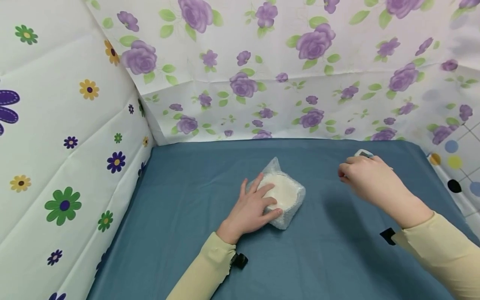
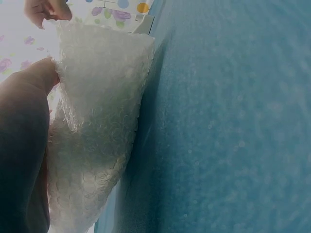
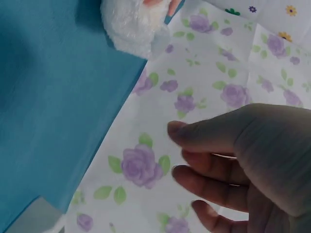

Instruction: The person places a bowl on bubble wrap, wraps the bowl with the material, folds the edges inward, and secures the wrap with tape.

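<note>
A bubble-wrapped package with a pale, cream-coloured top lies on the blue cloth in the middle of the head view. My left hand rests on its left and top, fingers spread. Close up in the left wrist view, the bubble wrap fills the space beside the thumb. Off to the right, my right hand is raised above the cloth, apart from the package. Its fingers, seen in the right wrist view, are loosely bent with nothing between them. Behind this hand sits a small white object, mostly hidden, its kind unclear.
Blue cloth covers the table. A white sheet with purple flowers hangs along the back edge, and another with coloured flowers lines the left side. At the right edge is a dotted, tiled-pattern sheet.
</note>
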### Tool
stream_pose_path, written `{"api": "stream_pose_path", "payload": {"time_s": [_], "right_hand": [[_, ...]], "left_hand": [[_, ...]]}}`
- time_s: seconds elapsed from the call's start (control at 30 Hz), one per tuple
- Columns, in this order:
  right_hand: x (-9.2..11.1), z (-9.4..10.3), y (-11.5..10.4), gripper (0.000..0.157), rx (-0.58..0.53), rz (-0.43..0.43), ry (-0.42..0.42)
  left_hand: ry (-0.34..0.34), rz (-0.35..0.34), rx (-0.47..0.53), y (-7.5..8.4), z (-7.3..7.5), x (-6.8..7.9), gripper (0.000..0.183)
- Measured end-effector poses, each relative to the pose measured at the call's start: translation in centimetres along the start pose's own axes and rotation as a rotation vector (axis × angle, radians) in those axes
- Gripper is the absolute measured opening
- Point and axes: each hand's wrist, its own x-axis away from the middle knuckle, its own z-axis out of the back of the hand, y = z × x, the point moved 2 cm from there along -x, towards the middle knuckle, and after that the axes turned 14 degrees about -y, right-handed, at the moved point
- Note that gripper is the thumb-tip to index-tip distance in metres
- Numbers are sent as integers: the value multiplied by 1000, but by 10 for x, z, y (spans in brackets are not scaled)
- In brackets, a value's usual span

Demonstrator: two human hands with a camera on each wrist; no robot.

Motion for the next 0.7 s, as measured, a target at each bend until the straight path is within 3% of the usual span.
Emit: {"api": "stream_pose_path", "payload": {"time_s": [0.17,0.43,0.57,0.7], "right_hand": [[-12,-4,-13,14,-181,28,5],[-52,-30,-33,10,-583,-28,-144],[-69,-50,-43,15,-708,-48,-218],[-82,-62,-53,18,-757,-70,-293]], "left_hand": [[-7,-6,-8,-1,0,-2,42],[-34,2,-34,-2,3,-1,43],[-45,0,-42,-2,3,0,45],[-50,-6,-45,-1,3,1,45]]}}
